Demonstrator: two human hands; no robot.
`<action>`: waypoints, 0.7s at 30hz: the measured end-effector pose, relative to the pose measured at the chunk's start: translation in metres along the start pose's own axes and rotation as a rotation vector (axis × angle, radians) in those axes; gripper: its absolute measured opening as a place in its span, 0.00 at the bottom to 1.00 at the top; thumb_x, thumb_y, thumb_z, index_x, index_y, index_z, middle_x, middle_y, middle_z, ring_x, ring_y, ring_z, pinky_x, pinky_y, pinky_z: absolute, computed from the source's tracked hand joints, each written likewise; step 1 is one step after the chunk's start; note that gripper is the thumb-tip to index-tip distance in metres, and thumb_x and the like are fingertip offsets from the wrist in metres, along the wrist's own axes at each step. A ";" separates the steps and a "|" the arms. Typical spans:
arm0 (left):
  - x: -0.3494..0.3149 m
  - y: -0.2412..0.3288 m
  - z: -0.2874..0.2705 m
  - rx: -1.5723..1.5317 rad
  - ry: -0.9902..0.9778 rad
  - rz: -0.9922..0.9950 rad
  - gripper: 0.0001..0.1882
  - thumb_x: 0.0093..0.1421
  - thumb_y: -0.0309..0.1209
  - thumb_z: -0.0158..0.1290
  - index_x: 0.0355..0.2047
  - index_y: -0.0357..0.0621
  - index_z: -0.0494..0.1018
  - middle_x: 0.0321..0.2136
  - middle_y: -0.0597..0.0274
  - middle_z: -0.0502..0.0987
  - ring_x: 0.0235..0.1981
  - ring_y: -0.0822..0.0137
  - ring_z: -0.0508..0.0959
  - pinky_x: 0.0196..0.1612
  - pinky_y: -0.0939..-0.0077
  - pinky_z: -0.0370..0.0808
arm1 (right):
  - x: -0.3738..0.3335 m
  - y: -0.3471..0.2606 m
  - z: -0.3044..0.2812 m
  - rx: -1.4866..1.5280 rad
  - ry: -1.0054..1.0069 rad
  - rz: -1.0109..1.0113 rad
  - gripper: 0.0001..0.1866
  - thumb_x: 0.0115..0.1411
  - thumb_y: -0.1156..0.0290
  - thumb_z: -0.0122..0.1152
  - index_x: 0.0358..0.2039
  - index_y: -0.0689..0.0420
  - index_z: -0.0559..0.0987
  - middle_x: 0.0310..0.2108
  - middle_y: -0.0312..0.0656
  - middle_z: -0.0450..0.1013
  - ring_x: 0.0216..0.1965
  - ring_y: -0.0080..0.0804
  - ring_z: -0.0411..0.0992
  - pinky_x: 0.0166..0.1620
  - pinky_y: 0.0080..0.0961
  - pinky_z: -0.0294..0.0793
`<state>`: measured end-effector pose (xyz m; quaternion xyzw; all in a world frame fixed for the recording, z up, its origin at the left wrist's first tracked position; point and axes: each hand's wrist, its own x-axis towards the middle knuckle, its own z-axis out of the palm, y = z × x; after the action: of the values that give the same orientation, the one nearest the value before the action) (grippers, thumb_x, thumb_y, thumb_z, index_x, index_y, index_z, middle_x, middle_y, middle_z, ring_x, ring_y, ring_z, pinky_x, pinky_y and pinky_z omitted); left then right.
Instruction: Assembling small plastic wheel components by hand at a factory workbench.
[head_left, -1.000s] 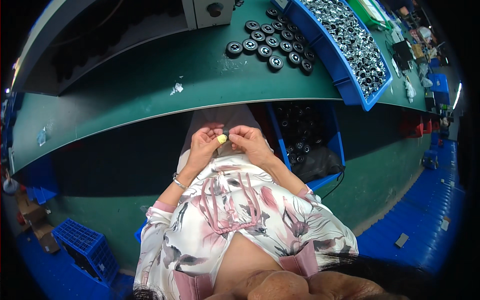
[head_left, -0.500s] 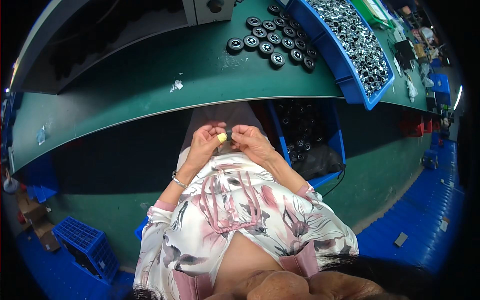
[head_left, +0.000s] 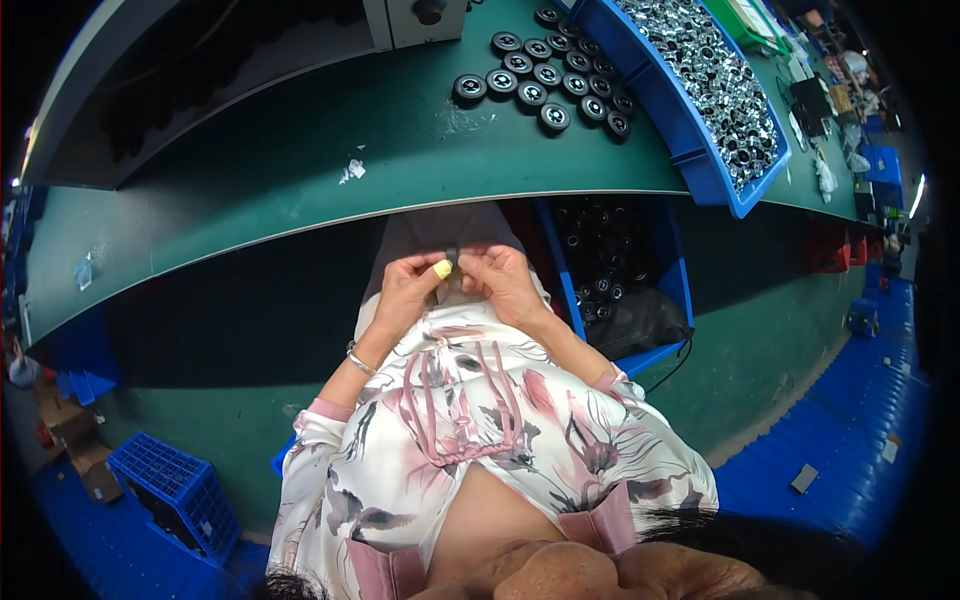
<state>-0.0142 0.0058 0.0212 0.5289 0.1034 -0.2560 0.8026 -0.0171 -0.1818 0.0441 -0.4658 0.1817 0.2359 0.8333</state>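
Observation:
Above my lap, just below the bench edge, my left hand [head_left: 407, 288] and my right hand [head_left: 503, 283] nearly meet. A small dark piece [head_left: 453, 257] is pinched between the fingertips of both; it is too small and too covered to tell its kind. Yellow tape [head_left: 442, 269] wraps my left thumb, and a silver bracelet [head_left: 360, 361] circles that wrist. To the right of my right hand stands a blue bin [head_left: 682, 290] under the bench, with black wheels [head_left: 598, 250] and a black bag in it.
On the green bench [head_left: 290, 180] lie several black wheels with silver centres [head_left: 547, 75]. A blue tray [head_left: 690, 165] full of shiny metal parts [head_left: 705, 80] juts over its front edge. A grey machine housing [head_left: 425, 22] stands at the back left. A blue crate [head_left: 175, 490] sits on the floor.
My fingertips have drawn closer together, and the dark piece now shows between them. My left fingers have curled in; the bench things have not moved.

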 end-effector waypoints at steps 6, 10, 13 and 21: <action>-0.001 0.000 0.000 -0.376 -0.037 -0.018 0.10 0.60 0.23 0.59 0.41 0.30 0.75 0.38 0.56 0.78 0.34 0.71 0.79 0.38 0.78 0.76 | 0.003 0.001 -0.004 0.088 -0.053 -0.023 0.07 0.64 0.73 0.60 0.37 0.64 0.77 0.28 0.38 0.75 0.29 0.21 0.73 0.33 0.18 0.75; 0.000 0.000 -0.002 -0.404 -0.026 -0.040 0.09 0.59 0.22 0.60 0.39 0.32 0.75 0.35 0.58 0.78 0.33 0.69 0.79 0.40 0.77 0.76 | 0.001 0.000 0.000 0.011 -0.031 -0.029 0.09 0.64 0.72 0.61 0.41 0.65 0.78 0.29 0.36 0.76 0.30 0.20 0.74 0.34 0.18 0.75; -0.001 0.002 -0.001 -0.439 -0.062 -0.048 0.08 0.59 0.22 0.60 0.39 0.33 0.76 0.34 0.59 0.77 0.33 0.69 0.78 0.41 0.77 0.75 | -0.001 -0.004 0.004 -0.011 -0.052 0.003 0.10 0.63 0.73 0.62 0.43 0.63 0.79 0.31 0.35 0.77 0.30 0.18 0.73 0.35 0.17 0.75; 0.000 0.000 -0.001 -0.470 -0.023 -0.104 0.09 0.60 0.22 0.58 0.40 0.30 0.75 0.36 0.56 0.77 0.34 0.67 0.77 0.41 0.74 0.76 | -0.004 -0.010 0.011 -0.173 -0.093 0.006 0.09 0.61 0.73 0.64 0.41 0.61 0.80 0.32 0.34 0.77 0.30 0.16 0.72 0.34 0.13 0.73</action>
<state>-0.0142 0.0065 0.0215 0.3187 0.1780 -0.2718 0.8904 -0.0136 -0.1777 0.0590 -0.5240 0.1230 0.2745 0.7968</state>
